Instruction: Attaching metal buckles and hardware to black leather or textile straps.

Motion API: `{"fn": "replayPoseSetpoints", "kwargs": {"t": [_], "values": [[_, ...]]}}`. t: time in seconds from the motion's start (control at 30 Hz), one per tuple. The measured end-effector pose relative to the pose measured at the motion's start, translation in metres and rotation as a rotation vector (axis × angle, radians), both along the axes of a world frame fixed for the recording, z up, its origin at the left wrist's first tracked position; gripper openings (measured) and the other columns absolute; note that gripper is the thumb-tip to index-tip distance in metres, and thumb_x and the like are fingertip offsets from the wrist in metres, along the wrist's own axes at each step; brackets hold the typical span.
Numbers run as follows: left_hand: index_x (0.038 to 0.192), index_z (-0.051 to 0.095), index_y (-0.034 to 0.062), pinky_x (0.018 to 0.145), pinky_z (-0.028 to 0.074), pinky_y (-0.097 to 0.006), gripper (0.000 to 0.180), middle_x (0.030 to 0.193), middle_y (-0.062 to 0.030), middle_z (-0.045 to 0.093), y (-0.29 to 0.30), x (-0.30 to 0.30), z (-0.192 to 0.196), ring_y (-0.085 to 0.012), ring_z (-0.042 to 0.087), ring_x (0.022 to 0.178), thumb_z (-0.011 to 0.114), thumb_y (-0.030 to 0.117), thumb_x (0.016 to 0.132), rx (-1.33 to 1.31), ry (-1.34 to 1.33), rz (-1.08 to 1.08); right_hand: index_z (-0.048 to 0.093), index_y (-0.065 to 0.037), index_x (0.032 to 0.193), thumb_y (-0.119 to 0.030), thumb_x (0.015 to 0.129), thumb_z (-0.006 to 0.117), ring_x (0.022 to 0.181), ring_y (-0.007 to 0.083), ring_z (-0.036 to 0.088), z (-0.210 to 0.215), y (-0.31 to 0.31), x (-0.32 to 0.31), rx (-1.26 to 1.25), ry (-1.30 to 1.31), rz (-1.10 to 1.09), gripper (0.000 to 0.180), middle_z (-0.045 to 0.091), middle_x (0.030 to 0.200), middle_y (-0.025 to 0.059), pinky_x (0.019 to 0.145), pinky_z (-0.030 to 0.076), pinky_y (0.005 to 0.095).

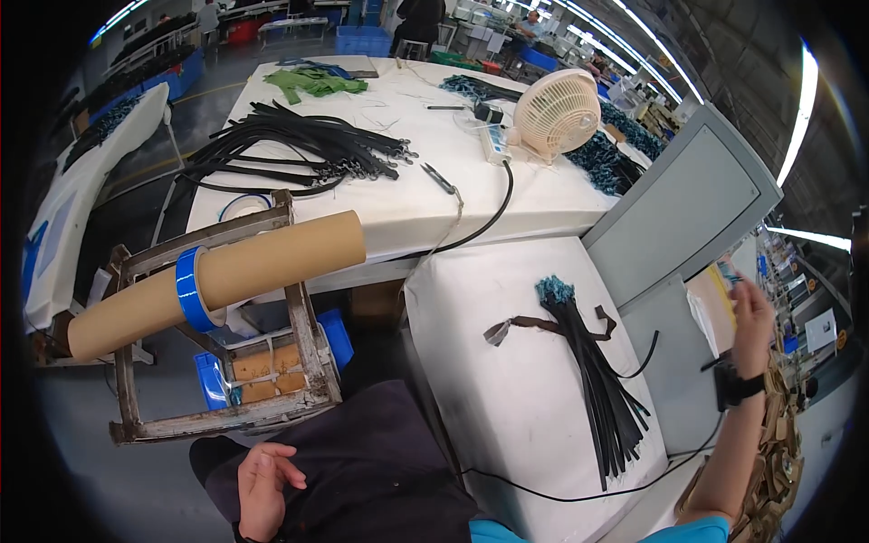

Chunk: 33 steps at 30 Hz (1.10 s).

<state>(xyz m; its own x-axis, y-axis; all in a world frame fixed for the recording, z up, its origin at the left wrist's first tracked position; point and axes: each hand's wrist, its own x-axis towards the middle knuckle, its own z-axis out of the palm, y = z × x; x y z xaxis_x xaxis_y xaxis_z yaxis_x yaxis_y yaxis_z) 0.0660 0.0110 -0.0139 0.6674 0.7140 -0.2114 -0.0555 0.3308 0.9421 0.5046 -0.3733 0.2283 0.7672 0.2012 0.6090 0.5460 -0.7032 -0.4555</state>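
Note:
Over my lap, at the lower left, my left hand (pixel 265 486) is loosely curled with fingers apart and holds nothing. My right hand (pixel 753 319) reaches to the far right, beside the grey panel (pixel 692 195). Its fingers close at a small colourful item (pixel 727 270) that I cannot make out, next to some white and yellow papers (pixel 713 312). On the white padded surface before me lies a bundle of black straps (pixel 597 389) with blue-green frayed ends, tied by a dark band (pixel 548 324).
A cardboard tube (pixel 281 258) with a blue tape roll (pixel 190 290) rests on a worn frame (pixel 217 421). The white table (pixel 398 204) holds black straps with metal clips (pixel 299 149), thread snips (pixel 438 178), a beige fan (pixel 557 113) and green cloth (pixel 315 82). A black cable (pixel 579 498) crosses near me.

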Motion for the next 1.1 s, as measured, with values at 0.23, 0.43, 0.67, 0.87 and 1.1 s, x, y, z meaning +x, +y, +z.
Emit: {"fn": "replayPoseSetpoints", "kwargs": {"t": [0.23,0.43,0.67,0.87,1.1], "values": [[0.1,0.054,-0.001,0.058,0.048,-0.026,0.031,0.067,-0.0075,0.058,-0.001,-0.018,0.0,-0.0138,0.056,0.059,0.04,0.027,0.099,-0.012,0.105,0.073,0.069,0.0,0.1,-0.014,0.085,0.06,0.068,0.0137,0.058,-0.244,0.045,0.117,0.06,0.38,-0.082,0.022,0.065,0.072,0.0071,0.065,0.046,0.0284],[0.105,0.057,0.0011,0.063,0.04,-0.021,0.027,0.072,-0.0022,0.054,-0.008,-0.006,0.037,-0.0086,0.05,0.066,0.042,0.023,0.1,-0.06,0.236,0.086,0.068,-0.005,0.104,-0.01,0.084,0.059,0.094,0.0338,0.06,-0.326,0.097,0.124,-0.191,0.173,-0.062,0.022,0.065,0.099,0.0178,0.086,0.046,0.0377],[0.106,0.057,0.0011,0.065,0.042,-0.022,0.028,0.073,-0.0022,0.056,-0.001,-0.005,0.022,-0.0088,0.051,0.066,0.043,0.024,0.099,-0.081,0.224,0.119,0.022,0.0,0.143,-0.035,0.095,0.042,0.134,0.0335,0.028,-0.336,0.097,0.096,-0.559,0.281,0.066,0.063,0.03,0.146,0.0183,0.108,0.022,0.0486],[0.104,0.059,0.0046,0.065,0.046,-0.021,0.023,0.075,-0.0004,0.058,0.009,0.003,0.014,-0.0072,0.054,0.068,0.048,0.024,0.098,-0.117,0.282,0.026,0.011,-0.001,0.146,-0.034,0.089,0.052,0.14,0.0332,0.014,-0.316,0.122,0.082,-0.621,0.371,-0.013,0.077,0.013,0.152,0.0176,0.108,0.012,0.0584],[0.103,0.06,0.0034,0.062,0.046,-0.021,0.022,0.075,-0.0011,0.059,0.012,0.001,0.025,-0.0075,0.055,0.066,0.049,0.021,0.097,-0.069,0.311,0.089,0.064,-0.002,0.103,-0.01,0.082,0.064,0.077,0.0243,0.062,-0.216,0.32,0.005,-0.098,0.361,0.908,0.022,0.062,0.091,0.0134,0.068,0.05,0.0308]]}}
